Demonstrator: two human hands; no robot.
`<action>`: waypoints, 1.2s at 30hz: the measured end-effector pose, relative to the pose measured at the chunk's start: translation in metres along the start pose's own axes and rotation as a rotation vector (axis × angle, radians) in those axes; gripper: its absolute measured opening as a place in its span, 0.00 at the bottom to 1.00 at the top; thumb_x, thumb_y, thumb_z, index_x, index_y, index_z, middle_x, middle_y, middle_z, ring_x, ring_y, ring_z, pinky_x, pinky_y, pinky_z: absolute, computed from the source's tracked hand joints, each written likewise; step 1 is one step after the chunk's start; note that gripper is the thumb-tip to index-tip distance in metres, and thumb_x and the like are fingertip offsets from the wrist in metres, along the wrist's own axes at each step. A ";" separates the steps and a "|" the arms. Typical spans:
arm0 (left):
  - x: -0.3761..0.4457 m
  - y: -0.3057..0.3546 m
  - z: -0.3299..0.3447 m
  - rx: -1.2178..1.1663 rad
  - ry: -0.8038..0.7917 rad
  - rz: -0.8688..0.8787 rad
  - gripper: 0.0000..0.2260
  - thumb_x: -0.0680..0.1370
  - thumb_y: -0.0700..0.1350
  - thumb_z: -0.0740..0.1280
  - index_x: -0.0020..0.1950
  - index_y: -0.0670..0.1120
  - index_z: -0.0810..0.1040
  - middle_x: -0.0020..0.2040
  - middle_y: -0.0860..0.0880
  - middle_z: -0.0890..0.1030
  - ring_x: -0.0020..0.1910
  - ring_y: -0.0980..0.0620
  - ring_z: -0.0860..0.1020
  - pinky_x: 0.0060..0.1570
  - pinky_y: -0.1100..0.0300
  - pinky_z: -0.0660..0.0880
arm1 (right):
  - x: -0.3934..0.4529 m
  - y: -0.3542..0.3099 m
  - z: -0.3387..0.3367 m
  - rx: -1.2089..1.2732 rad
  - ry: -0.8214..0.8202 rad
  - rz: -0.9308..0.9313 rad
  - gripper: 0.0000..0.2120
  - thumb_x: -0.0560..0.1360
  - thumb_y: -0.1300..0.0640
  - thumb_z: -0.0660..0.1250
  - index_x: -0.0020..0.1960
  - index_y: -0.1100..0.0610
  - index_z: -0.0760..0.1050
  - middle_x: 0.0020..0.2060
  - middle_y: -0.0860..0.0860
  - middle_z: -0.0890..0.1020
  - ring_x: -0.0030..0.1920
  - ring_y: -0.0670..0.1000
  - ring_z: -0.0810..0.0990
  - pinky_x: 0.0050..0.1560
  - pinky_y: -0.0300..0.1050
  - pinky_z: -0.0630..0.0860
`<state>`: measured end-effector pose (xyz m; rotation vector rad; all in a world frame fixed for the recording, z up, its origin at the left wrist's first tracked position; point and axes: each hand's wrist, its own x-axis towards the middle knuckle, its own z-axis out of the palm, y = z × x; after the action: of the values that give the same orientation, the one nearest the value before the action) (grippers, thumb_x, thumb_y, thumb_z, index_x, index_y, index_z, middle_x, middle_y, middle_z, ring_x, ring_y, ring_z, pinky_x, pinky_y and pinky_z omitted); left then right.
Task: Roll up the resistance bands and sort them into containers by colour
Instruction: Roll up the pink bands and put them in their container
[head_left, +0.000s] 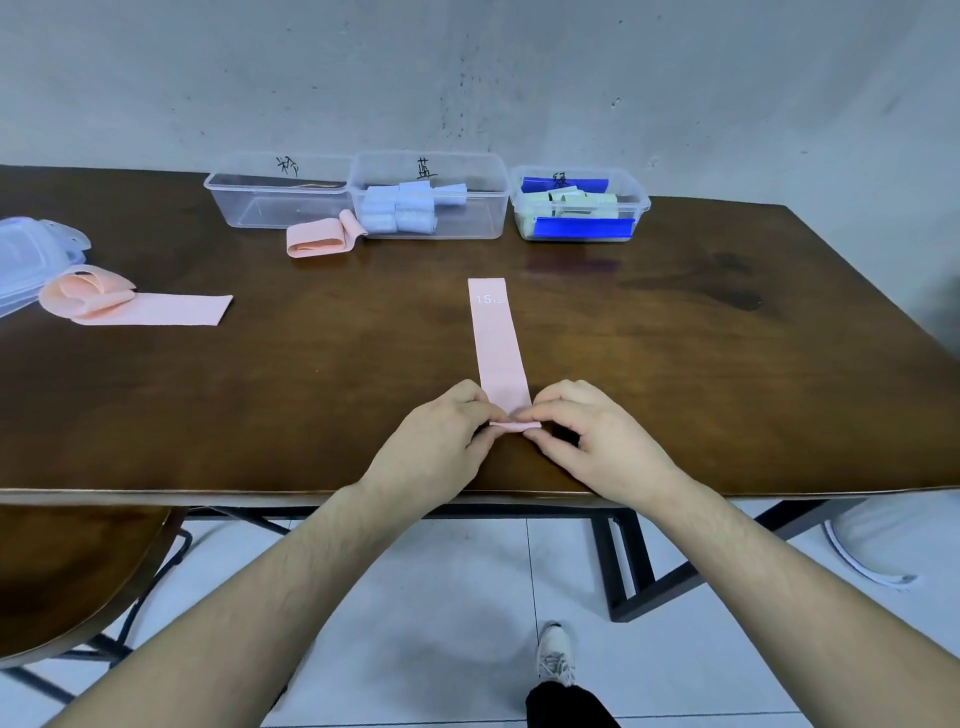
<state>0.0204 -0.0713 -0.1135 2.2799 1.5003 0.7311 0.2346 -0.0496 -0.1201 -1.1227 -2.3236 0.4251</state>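
Observation:
A pink resistance band (496, 343) marked "15 LB" lies flat on the brown table (675, 364), stretching away from me. Its near end is curled into a small roll. My left hand (436, 441) and my right hand (592, 441) both pinch that rolled end between fingertips near the table's front edge. Three clear containers stand at the back: the left one (270, 200) looks nearly empty, the middle one (467, 208) holds light blue rolls, the right one (579, 208) holds pale green rolls and dark blue bands.
A folded pink band (322, 236) lies in front of the left container. Loose pink bands (130, 304) sprawl at the far left beside stacked clear lids (31, 254). A round stool (67, 571) sits under the table's left front. My shoe (556, 654) shows on the tiled floor.

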 end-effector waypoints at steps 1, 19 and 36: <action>0.001 -0.001 0.000 0.003 -0.011 -0.007 0.10 0.82 0.48 0.64 0.60 0.49 0.82 0.51 0.56 0.75 0.41 0.58 0.73 0.45 0.68 0.69 | 0.000 -0.001 -0.001 0.010 -0.009 0.007 0.10 0.80 0.55 0.69 0.60 0.50 0.82 0.52 0.42 0.80 0.53 0.45 0.76 0.54 0.33 0.70; 0.000 -0.005 0.004 0.077 0.112 0.088 0.08 0.78 0.46 0.71 0.55 0.47 0.85 0.48 0.55 0.78 0.36 0.58 0.75 0.38 0.64 0.75 | 0.003 0.000 0.000 0.029 -0.045 0.101 0.11 0.80 0.54 0.68 0.62 0.50 0.82 0.52 0.41 0.74 0.50 0.42 0.75 0.48 0.30 0.69; 0.013 -0.013 0.003 0.041 0.102 0.031 0.09 0.80 0.50 0.66 0.56 0.51 0.83 0.50 0.58 0.79 0.45 0.57 0.78 0.42 0.72 0.68 | 0.015 0.006 0.003 -0.155 0.040 -0.017 0.12 0.81 0.49 0.65 0.62 0.48 0.82 0.50 0.41 0.75 0.50 0.47 0.69 0.56 0.38 0.70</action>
<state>0.0165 -0.0542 -0.1196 2.3336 1.5412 0.8445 0.2291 -0.0339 -0.1204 -1.1707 -2.3617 0.2171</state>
